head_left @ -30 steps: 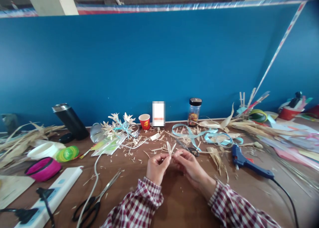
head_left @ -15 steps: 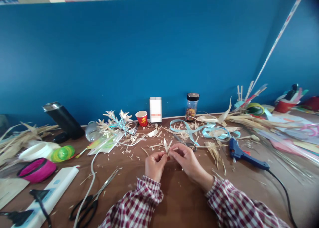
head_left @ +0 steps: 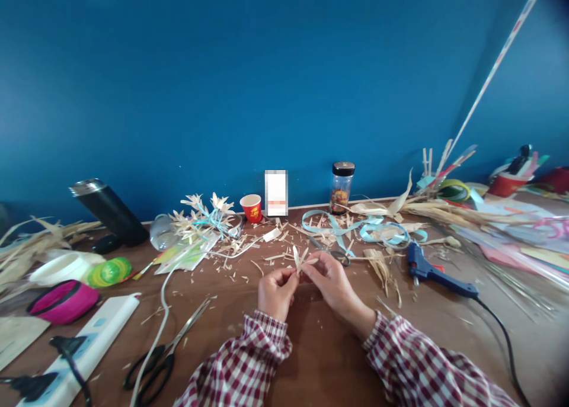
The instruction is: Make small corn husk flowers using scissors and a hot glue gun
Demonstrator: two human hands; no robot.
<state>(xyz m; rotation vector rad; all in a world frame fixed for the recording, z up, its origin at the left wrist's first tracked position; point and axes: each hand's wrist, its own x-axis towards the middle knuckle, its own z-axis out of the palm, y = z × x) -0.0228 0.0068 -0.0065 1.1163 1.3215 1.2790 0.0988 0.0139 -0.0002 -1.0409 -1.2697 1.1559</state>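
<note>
A small pale corn husk flower [head_left: 297, 258] with a few pointed petals sticks up between my hands, above the brown table. Its base is pinched between the thumb and fingers of my left hand [head_left: 275, 292]. From the other side, my right hand [head_left: 331, 282] closes its thumb and forefinger on one of the petals. The fingers cover the flower's lower part. Just behind the hands lie a pair of small scissors [head_left: 341, 257] and many husk scraps [head_left: 278, 257].
Black-handled scissors [head_left: 164, 359], a white cord and a power strip [head_left: 95, 348] lie at left. Finished husk flowers [head_left: 202, 217], a red paper cup [head_left: 251, 209] and a glass jar [head_left: 341, 189] stand behind. To the right are blue ribbon [head_left: 384, 234] and a blue glue gun [head_left: 440, 273].
The whole view has shifted slightly as the head moved. Both hands keep their grip on the husk flower, with the right fingers moved only a little.
</note>
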